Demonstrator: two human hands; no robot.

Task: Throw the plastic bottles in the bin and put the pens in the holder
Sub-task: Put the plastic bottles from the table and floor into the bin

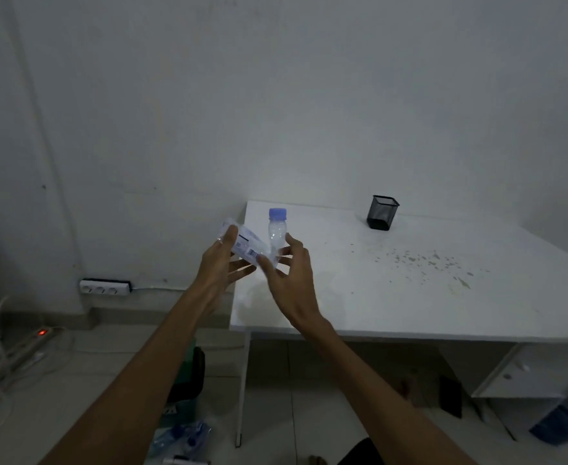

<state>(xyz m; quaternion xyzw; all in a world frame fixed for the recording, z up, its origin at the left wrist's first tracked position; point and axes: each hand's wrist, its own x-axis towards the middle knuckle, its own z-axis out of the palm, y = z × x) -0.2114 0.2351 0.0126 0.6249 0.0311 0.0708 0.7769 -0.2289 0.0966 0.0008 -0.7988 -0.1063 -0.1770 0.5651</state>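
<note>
My left hand [219,263] grips a clear plastic bottle with a white and blue label [244,245], tilted, just off the table's left edge. Right beside it, my right hand [289,280] holds a second clear bottle with a blue cap [277,229] upright by its lower part, above the table's far left corner. The two bottles touch or nearly touch. A black mesh pen holder [382,213] stands at the back of the white table [410,297]. On the floor below my left arm sits a green bin-like thing [192,377], partly hidden. I see no pens.
Crumpled clear bottles with blue caps [182,437] lie on the floor near the table leg. A wall socket strip [105,287] and a power strip with a red light [34,340] with cables are at the left. Specks dirty the table's right side. Drawers stand under the table at right.
</note>
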